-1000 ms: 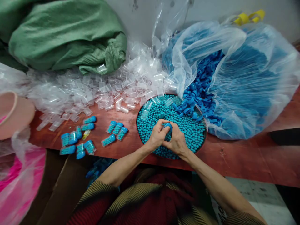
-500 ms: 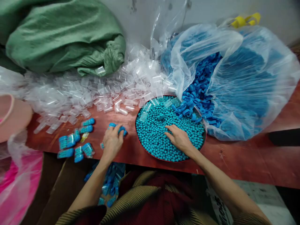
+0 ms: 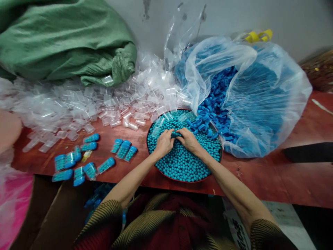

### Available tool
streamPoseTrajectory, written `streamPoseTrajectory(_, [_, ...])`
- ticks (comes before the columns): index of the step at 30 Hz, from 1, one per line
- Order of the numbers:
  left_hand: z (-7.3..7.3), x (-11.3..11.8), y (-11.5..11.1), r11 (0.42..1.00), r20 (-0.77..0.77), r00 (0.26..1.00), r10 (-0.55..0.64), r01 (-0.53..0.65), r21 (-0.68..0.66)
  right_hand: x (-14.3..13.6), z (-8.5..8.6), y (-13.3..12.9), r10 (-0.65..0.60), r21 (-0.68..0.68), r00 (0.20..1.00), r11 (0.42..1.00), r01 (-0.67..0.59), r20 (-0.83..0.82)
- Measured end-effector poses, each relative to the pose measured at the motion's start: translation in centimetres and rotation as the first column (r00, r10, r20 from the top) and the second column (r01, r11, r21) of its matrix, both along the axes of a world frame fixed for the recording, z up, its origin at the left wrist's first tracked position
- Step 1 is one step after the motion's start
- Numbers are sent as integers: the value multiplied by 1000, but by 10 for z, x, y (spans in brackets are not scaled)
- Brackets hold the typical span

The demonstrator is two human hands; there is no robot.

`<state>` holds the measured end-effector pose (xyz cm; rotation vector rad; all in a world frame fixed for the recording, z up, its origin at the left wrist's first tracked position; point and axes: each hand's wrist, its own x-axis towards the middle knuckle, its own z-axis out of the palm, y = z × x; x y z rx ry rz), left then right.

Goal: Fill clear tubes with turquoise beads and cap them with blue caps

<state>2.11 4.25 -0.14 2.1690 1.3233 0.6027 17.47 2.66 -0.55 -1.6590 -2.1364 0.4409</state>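
A round red-rimmed tray of turquoise beads sits on the red table, with blue caps and a few clear tubes at its back edge. Over the beads, my left hand and my right hand meet at the fingertips around a small dark blue piece, mostly covered by the fingers. Both hands are closed on it. Left of the tray stand three bead-filled, blue-capped tubes side by side. Several more filled tubes lie farther left.
Clear empty tubes are heaped along the back, below a green cloth bundle. At the right bulges a translucent bag of blue caps. A pink container is at the left edge, a dark bar at the right.
My left hand has left the filled tubes and moved right, over the tray, to meet my right hand. My right hand has shifted slightly left and up. The camera view has shifted.
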Motion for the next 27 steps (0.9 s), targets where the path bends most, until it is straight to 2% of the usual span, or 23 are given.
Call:
streamPoseTrajectory(3, [-3, 4, 4, 997, -16, 997, -74, 74, -35, 12, -3, -4, 42, -2, 981, 999, -43, -187])
streamPoseTrajectory(5, [-4, 5, 5, 995, -9, 997, -74, 73, -68, 21, 2, -2, 84, -45, 975, 994, -95, -207])
streamPoseTrajectory(7, [-4, 6, 7, 990, 19, 997, -75, 77, -120, 31, 9, 3, 69, -51, 990, 996, -76, -121])
streamPoseTrajectory(9, [-4, 5, 10, 976, 65, 994, -82, 94, -197, 41, 17, 8, -43, 15, 997, 999, 43, 57])
streamPoseTrajectory(12, [-4, 4, 14, 933, 157, 983, -90, 139, -333, 46, 22, 12, -244, 118, 914, 969, 217, 323])
streamPoseTrajectory(15, [-5, -1, 15, 877, 284, 957, -52, 180, -446, 43, 19, 6, -250, 122, 847, 968, 218, 468])
streamPoseTrajectory(18, [-5, -6, 13, 789, 403, 915, 20, 233, -568, 39, 17, -6, -209, 148, 835, 977, 154, 510])
streamPoseTrajectory(20, [-4, -8, 10, 738, 469, 881, 64, 275, -617, 37, 19, -14, -211, 159, 866, 975, 155, 454])
streamPoseTrajectory(23, [0, -7, 4, 700, 545, 832, 101, 330, -634, 30, 23, -22, -218, 91, 957, 975, 203, 190])
streamPoseTrajectory(25, [3, -5, -1, 687, 583, 804, 117, 359, -632, 23, 24, -26, -167, 18, 985, 986, 168, -34])
streamPoseTrajectory(27, [5, -3, -6, 686, 614, 778, 132, 375, -623, 17, 24, -29, -89, -37, 976, 996, 84, -200])
